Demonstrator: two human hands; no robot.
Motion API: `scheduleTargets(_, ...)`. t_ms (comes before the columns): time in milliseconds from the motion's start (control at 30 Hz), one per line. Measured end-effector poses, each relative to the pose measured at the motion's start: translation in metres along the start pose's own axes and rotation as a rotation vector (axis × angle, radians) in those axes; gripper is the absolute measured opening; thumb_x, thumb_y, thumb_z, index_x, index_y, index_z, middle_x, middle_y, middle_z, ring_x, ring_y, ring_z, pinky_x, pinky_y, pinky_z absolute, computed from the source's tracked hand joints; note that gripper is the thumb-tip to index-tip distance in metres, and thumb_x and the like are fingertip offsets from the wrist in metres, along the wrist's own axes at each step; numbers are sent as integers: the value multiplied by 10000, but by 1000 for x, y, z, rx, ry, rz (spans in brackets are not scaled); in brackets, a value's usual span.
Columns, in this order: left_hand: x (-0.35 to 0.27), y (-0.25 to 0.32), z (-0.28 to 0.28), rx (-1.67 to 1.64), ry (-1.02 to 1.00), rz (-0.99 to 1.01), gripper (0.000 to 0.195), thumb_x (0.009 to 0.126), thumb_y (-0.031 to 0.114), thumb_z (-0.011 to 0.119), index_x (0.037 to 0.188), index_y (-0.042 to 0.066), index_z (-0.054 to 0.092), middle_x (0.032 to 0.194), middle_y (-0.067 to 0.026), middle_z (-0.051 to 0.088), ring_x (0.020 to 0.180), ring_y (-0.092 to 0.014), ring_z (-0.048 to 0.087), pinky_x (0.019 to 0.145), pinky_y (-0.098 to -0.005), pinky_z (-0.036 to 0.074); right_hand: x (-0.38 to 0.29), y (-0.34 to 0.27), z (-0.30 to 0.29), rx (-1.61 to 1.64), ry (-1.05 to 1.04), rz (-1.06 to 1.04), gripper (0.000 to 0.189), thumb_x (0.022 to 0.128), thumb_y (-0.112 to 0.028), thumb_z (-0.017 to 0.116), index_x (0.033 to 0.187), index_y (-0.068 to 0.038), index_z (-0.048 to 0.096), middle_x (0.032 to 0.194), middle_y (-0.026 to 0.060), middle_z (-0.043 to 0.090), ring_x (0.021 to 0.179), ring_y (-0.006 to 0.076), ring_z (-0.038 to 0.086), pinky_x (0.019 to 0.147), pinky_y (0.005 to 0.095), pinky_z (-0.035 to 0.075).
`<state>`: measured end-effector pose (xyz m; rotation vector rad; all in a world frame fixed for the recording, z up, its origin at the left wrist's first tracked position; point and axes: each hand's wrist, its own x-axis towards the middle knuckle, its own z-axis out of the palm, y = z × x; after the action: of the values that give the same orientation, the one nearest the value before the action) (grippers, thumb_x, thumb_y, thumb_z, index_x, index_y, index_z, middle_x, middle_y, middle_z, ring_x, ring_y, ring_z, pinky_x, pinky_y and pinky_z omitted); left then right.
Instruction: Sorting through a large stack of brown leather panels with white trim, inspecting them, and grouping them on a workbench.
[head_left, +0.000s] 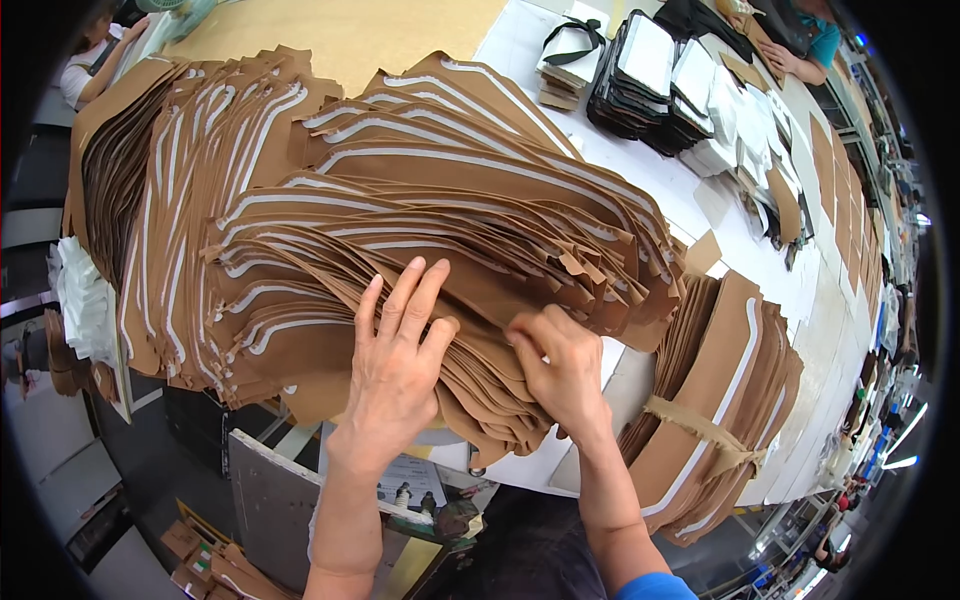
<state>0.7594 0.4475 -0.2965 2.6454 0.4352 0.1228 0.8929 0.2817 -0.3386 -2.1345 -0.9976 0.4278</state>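
Brown cut pieces with white strips along their edges lie fanned out in overlapping layers in front of me. My left hand rests palm down on the near layers, its fingers spread. To its right my right hand is curled, thumb and fingers pinching the edge of a brown piece. Below and between the hands, the near ends of several stacked pieces bunch in a curved fan. A bundle of similar brown pieces, tied with a tan fabric band, lies right of my right hand.
Stacks of black and white pieces stand at the back of the white table. More brown pieces stand bunched at the left. One person works at the back right, another at the back left. A grey board sits below the table edge.
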Motion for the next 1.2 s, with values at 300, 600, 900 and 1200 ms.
scheduleTargets(300, -3, -8, -1, -9, 23, 57, 329, 797, -55, 651, 1116, 30, 662, 1093, -100, 639, 1204, -282, 618, 1264, -636, 280, 38, -37, -11, 1, 88, -250, 307, 975, -87, 725, 1262, 0, 662, 1098, 143, 682, 781, 367, 719, 621, 434, 565)
scheduleTargets(600, -2, -9, 3, -40, 120, 38, 392, 765, -116, 632, 1124, 32, 679, 1046, -87, 648, 1170, -271, 632, 1275, -602, 303, 71, -38, 14, -334, 23, -240, 133, 948, -116, 744, 1057, -74, 681, 873, 120, 631, 699, 355, 682, 602, 455, 532)
scheduleTargets(900, -11, -5, -14, -138, 302, 54, 326, 751, -123, 651, 1027, 50, 674, 1479, -137, 561, 1497, -310, 453, 1271, -565, 321, 35, -58, -49, -102, -78, -319, 26, 862, -33, 760, 884, -36, 748, 842, 107, 621, 737, 334, 675, 685, 442, 545)
scheduleTargets(1200, -34, 43, -114, -254, 609, 191, 361, 800, 25, 749, 1147, 21, 650, 1110, -155, 704, 1105, -371, 700, 1114, -505, 511, 3, -198, -176, -23, -144, -571, 174, 910, -44, 763, 1074, 11, 740, 1055, 167, 705, 909, 369, 703, 817, 424, 560)
